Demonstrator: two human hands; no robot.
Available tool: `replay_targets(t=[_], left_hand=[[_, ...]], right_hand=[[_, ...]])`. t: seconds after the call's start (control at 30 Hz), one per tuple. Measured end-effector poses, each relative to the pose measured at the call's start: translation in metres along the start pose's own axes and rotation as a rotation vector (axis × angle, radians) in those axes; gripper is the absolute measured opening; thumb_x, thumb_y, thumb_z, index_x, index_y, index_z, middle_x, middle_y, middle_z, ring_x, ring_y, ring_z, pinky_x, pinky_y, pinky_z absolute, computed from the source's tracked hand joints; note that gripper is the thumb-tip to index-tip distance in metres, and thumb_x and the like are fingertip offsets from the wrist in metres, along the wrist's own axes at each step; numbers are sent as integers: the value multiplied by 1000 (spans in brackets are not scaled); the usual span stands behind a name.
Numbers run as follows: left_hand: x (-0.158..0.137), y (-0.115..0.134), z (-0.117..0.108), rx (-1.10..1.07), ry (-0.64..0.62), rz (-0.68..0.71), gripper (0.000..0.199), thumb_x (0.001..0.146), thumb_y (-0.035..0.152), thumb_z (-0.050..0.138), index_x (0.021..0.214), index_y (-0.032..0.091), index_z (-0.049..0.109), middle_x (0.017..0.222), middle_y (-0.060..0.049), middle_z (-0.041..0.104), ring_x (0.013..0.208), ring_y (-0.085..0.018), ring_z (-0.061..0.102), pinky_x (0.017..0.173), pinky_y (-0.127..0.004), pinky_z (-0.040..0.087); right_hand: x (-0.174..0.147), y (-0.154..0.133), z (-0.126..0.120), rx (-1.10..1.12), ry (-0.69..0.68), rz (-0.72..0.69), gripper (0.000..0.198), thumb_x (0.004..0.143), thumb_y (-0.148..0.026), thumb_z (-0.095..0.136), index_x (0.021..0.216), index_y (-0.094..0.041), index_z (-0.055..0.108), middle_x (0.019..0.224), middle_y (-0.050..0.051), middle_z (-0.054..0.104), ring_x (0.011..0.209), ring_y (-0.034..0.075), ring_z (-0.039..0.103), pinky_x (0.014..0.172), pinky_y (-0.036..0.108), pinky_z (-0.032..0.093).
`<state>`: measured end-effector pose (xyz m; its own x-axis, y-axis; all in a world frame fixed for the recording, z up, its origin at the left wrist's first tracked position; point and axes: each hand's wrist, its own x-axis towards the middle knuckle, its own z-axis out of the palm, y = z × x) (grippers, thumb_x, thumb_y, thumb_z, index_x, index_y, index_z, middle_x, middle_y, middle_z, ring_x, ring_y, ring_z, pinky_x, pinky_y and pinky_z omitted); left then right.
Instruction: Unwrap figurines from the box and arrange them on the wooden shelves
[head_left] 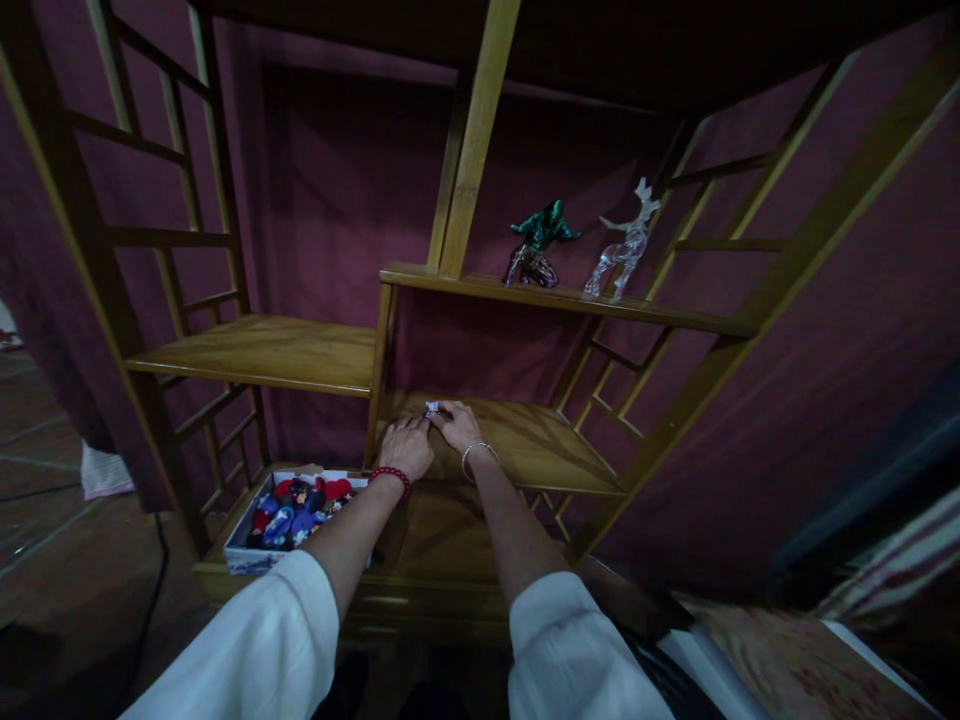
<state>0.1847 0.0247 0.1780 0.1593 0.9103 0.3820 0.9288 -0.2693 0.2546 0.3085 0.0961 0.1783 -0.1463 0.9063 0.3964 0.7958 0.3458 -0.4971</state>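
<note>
A small white-and-blue figurine is at my fingertips over the middle shelf board. My right hand, with a silver bangle at the wrist, pinches it from the right. From the left, my left hand, with a red bead bracelet, has its fingers closed at the figurine's lower side. The fingers hide part of the figurine, so its exact shape cannot be made out. Left of my left forearm, an open box holds several small red, blue and black figures.
On the upper right shelf stand a green-and-bronze figure and a clear glass deer. The left shelf sits beside an upright divider. Lattice sides frame the wooden cabinet. Papers or boards lie at the lower right.
</note>
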Motion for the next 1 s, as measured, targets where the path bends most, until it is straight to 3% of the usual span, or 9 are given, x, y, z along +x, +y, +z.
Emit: replay_targets(t=[0.7,1.0], left_hand=[[-1,1,-4,-24,-14,7,42,81,16,31,120,17,46,124,-7,49,117,-20,36,96,-36,27],[-1,1,-3,-40,16,6,43,79,15,33,119,15,46,123,-7,50,116,-19,38,95,-34,28]], right_hand=[[3,3,4,-1,8,47,21,77,-28,54,96,-27,64,99,2,58,95,17,47,83,27,36],[0,-1,0,-1,21,58,29,72,-22,53,99,-27,62,96,2,60,95,17,48,83,26,37]])
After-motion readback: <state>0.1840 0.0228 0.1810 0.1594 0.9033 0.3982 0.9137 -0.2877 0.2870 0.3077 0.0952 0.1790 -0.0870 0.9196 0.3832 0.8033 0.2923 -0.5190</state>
